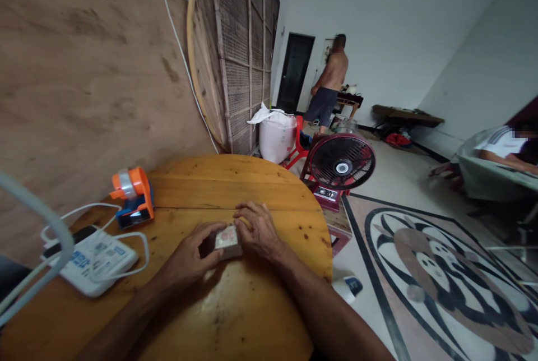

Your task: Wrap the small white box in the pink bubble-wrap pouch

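A small box-shaped block (227,239), with a whitish top bearing a red print and greyish sides, rests on the round wooden table (218,316). It could be a stack of cards or a little box; I cannot tell. My left hand (197,253) grips its left side, thumb at the near edge and forefinger at the far corner. On the right side, my right hand (260,232) bends its fingers against the block. Some of the fingertips are hidden.
On the table's left lie an orange tape dispenser (133,195), a white printed box (98,263) with a dark phone-like object, and looping white cables (42,209). Beyond the table stand a fan (342,165) and a white sack (277,137). Two people are farther off.
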A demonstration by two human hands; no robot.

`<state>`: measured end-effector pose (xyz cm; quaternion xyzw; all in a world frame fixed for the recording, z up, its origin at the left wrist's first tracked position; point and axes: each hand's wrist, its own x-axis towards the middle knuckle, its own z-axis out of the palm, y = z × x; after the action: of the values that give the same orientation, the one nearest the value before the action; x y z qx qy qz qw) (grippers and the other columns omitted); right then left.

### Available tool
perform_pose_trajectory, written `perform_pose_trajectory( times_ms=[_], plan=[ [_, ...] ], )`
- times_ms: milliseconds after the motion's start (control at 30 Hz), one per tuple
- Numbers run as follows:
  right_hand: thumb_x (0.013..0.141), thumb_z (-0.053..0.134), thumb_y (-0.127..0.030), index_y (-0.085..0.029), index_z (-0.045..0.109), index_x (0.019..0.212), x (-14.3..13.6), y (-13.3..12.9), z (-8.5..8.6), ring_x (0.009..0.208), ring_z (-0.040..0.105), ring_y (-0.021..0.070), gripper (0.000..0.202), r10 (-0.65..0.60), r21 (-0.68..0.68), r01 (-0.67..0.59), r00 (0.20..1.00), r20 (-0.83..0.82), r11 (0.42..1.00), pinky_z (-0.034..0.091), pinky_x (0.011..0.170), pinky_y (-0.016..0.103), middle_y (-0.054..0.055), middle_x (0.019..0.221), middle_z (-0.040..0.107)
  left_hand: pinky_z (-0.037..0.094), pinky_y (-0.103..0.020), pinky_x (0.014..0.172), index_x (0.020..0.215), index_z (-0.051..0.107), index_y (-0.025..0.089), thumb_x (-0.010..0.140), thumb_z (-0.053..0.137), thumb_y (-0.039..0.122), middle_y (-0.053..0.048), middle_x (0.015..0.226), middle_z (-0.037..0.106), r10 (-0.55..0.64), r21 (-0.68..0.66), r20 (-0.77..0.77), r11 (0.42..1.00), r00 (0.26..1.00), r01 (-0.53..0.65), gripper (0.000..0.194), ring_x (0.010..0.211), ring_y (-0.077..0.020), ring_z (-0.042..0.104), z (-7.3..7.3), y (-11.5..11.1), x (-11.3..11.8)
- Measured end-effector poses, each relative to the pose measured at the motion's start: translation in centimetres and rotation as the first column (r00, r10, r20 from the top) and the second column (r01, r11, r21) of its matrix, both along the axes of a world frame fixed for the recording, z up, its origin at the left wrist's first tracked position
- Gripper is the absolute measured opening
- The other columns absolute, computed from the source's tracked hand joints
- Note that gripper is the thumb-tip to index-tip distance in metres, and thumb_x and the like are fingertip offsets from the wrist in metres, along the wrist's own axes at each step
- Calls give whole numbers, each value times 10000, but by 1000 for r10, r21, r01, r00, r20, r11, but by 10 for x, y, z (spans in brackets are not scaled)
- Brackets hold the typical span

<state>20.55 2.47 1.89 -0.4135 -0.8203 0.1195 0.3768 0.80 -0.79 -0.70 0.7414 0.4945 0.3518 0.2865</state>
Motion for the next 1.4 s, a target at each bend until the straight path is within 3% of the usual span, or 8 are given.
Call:
perform_pose_trajectory(
  times_ms=[200,400,867,1133,1400],
  plan=[
    [890,531,-210,-213,667,954,-1,2,-1,978,591,158,150,53,-130,-68,992,-114,989,406,905,310,22,1005,667,465,-425,988,1217,564,180,734,581,250,-98,1226,623,-21,-65,41,998,999,24,488,1130,-273,588,0,-1,2],
    [895,525,-243,-213,674,956,-2,3,-4,979,587,156,163,43,-239,-88,981,-190,967,450,822,266,23,1008,666,464,-413,987,1230,551,189,748,574,259,-85,1214,630,-34,-86,55,996,998,39,487,1121,-263,592,-1,-1,2],
    [898,520,-248,-200,676,953,-2,8,-12,949,597,161,172,69,-159,-97,983,-172,983,421,913,305,29,975,677,430,-475,1016,1231,538,191,757,597,278,-103,1218,624,-50,-94,42,994,998,54,485,1140,-294,576,4,-3,2],
    [893,516,-251,-203,676,939,0,6,-7,947,597,160,173,49,-186,-87,979,-200,979,442,872,289,30,986,671,455,-428,998,1241,548,197,776,591,327,-95,1247,616,-68,-83,26,994,997,70,485,1149,-285,576,11,-7,1],
    [921,486,-275,-190,673,941,0,10,-11,928,599,148,206,76,-155,-109,976,-204,982,429,873,272,33,968,668,435,-458,1022,1256,538,171,790,563,332,-117,1266,605,-75,-80,23,994,997,76,494,1164,-295,562,11,-7,1]
  ],
)
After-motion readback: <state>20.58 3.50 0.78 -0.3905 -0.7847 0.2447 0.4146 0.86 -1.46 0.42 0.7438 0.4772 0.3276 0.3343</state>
